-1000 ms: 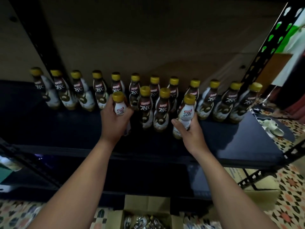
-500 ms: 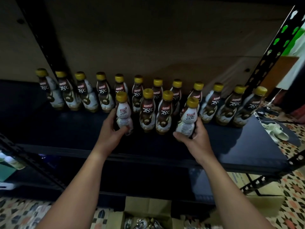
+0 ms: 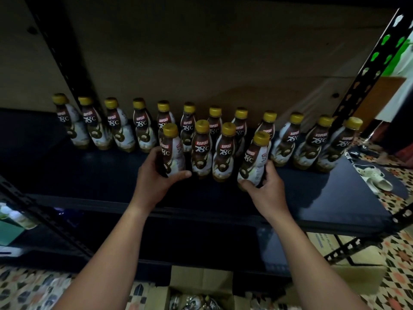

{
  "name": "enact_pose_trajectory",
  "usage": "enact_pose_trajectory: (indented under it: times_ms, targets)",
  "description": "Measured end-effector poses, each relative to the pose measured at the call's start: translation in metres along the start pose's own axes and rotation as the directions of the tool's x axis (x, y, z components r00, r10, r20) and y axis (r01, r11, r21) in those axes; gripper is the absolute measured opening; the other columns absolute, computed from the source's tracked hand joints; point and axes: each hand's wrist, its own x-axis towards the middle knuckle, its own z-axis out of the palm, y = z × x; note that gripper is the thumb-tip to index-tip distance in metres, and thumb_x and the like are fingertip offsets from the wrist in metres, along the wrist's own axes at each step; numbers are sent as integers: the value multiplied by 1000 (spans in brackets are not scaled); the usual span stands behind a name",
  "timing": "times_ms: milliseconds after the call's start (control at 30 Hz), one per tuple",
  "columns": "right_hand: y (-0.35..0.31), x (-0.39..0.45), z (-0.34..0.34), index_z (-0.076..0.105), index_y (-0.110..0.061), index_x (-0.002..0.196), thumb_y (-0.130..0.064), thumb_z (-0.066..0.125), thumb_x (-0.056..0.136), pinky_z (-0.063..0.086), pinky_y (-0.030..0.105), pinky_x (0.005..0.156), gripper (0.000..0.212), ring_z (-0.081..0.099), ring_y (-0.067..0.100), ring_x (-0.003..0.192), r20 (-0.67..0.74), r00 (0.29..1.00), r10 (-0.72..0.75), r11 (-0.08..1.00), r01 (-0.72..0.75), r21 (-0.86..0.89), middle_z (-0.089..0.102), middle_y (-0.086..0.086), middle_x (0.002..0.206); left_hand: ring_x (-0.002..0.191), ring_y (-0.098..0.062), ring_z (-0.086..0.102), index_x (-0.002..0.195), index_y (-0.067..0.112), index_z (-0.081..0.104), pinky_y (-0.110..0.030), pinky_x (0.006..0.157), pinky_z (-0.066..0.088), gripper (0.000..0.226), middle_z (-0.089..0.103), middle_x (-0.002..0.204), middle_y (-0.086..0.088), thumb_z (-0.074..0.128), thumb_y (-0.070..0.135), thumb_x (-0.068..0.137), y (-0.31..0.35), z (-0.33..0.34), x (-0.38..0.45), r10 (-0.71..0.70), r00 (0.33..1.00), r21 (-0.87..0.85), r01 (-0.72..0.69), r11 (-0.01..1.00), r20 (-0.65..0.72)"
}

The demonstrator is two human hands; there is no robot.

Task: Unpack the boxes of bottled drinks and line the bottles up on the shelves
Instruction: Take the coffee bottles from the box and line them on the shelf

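Setting two more bottles into the second row on the shelf (image 3: pixel 290 198): left hand (image 3: pixel 154 175) wraps one bottle (image 3: pixel 172 153), right hand (image 3: pixel 266 184) grips another (image 3: pixel 252 162). Next I should probably let go, then grab more from the box (image 3: pixel 201 285) below the front edge.

Bottles (image 3: pixel 201 151) brown and white with gold caps (image 3: pixel 202 126) — shelf (image 3: pixel 89 175) dark blue — floor tiles (image 3: pixel 400 285) orange-and-black patterned.

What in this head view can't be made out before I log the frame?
- Carton: cut off by the bottom edge; its contents are too dark to count.
- Bases of the bottles gripped by the left hand and right hand: hidden by fingers, so shelf contact is unclear.
- Lower shelf: too dark to read.
- Back-row bottles: partly hidden by the front row.
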Motion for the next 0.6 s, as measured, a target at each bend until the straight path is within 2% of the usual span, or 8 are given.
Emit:
enact_pose_trajectory:
  times_ms: [100,133,233,300,367,500,600]
  targets:
    - [-1,-1,-3,53,-27,134,-5,82,79,52,39,103,66,64,2,114,34,999,5,1000,-5,10,69,-17,120,125,-15,62,140,18,53,-45,107,51,79,67,132,1,91,7,71,-3,-6,3,-17,998,-23,18,1000,58]
    - [-3,-1,-3,51,-27,137,-12,85,77,51,40,104,71,63,4,117,31,1000,4,1000,-4,0,67,-16,124,126,-17,63,139,17,54,-48,108,50,77,68,131,-1,88,2,73,-5,-8,4,-23,997,-41,26,999,73]
    - [-5,-2,0,48,-29,139,-48,89,65,50,45,105,86,57,12,126,-30,999,-22,998,20,-51,60,-9,134,122,-22,66,133,14,60,-54,108,49,68,72,125,-4,86,-4,73,-5,-11,4,-47,995,-73,53,996,83]
    - [-2,-1,0,47,-30,139,-56,87,62,50,47,104,91,57,14,126,-51,998,-27,997,24,-67,59,-8,135,120,-21,67,129,14,62,-53,106,51,65,73,122,-3,87,-3,71,-5,-9,3,-47,998,-71,50,996,51]
    - [-2,-1,0,48,-33,137,-51,87,64,51,46,103,86,58,12,125,-50,998,-26,998,23,-59,60,-11,134,119,-19,67,129,15,62,-50,105,52,67,72,122,-1,90,0,70,-4,-6,2,-34,999,-53,34,998,5]
    - [-2,-2,0,50,-37,132,-13,87,75,54,39,101,72,62,-1,114,-25,999,-27,999,26,-37,65,-27,119,117,-10,66,132,15,57,-37,101,56,76,69,123,7,94,12,66,1,0,0,14,999,29,-13,999,-51]
    - [0,-2,0,50,-36,133,-8,85,76,54,39,101,72,63,-3,113,-25,1000,-19,999,18,-38,65,-33,115,118,-4,64,133,20,55,-28,99,54,80,68,125,11,96,16,64,2,1,-1,18,999,51,-16,999,-40]
